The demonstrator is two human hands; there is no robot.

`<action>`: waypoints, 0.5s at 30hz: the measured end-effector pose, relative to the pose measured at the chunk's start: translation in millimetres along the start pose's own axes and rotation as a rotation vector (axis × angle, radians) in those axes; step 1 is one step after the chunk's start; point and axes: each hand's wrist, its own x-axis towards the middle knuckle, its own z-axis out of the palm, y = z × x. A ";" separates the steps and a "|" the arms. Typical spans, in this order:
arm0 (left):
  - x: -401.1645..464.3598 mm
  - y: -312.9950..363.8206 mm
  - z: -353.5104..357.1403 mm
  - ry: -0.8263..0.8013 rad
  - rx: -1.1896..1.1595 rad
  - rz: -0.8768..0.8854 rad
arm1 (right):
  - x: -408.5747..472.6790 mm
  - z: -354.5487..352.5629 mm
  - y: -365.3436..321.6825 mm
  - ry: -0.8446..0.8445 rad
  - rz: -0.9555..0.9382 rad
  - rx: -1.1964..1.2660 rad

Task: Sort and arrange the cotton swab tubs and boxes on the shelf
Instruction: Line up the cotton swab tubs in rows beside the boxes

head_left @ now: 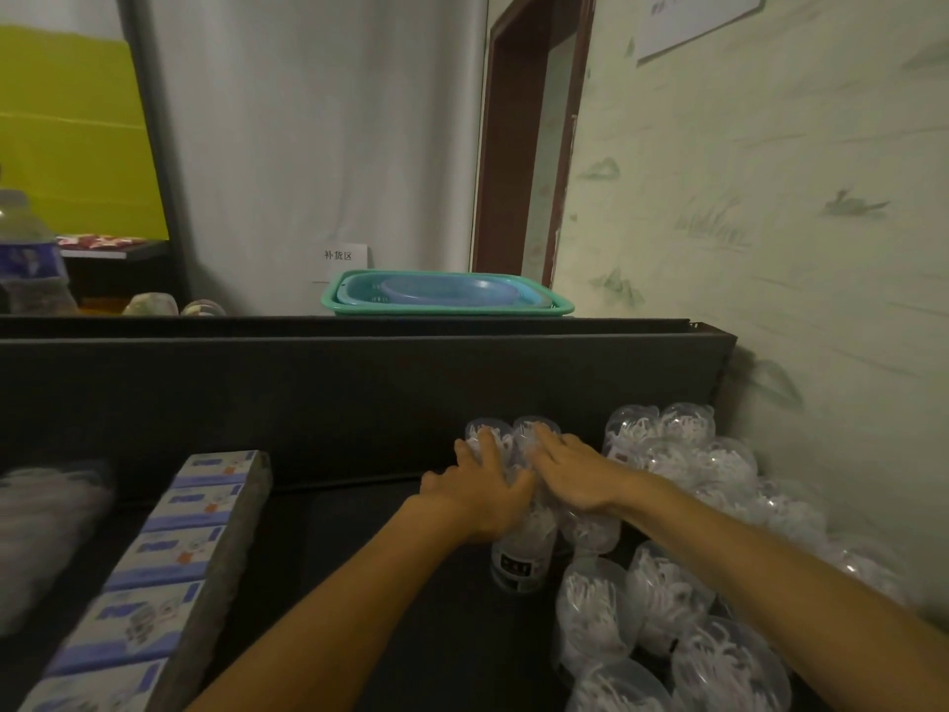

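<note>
Clear round cotton swab tubs [662, 598] crowd the right end of the dark shelf [359, 531], several of them stacked against the wall. Two rows of tubs run toward the shelf's back panel. My left hand [480, 493] lies flat on the left row, fingers spread over the tubs [488, 431]. My right hand [575, 472] rests flat on the right row [534, 426] beside it. A tub with a dark label [518, 565] stands just below my left hand. A row of blue-and-white boxes [169, 557] runs along the shelf's left side.
Blurred plastic-wrapped goods [46, 526] lie at the far left. A green tray holding blue basins [447, 295] sits behind the shelf's back panel. A patterned wall [796, 249] closes the right side. A plastic bottle [25, 249] stands at the back left.
</note>
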 end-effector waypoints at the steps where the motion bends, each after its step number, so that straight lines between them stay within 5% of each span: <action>1: -3.1 -2.2 -1.4 0.002 0.001 -0.006 | -0.4 1.6 -3.4 -0.004 0.000 0.010; 15: -32.3 -76.5 -19.9 -0.010 0.032 -0.072 | 15.8 41.8 -72.4 -0.032 -0.055 0.128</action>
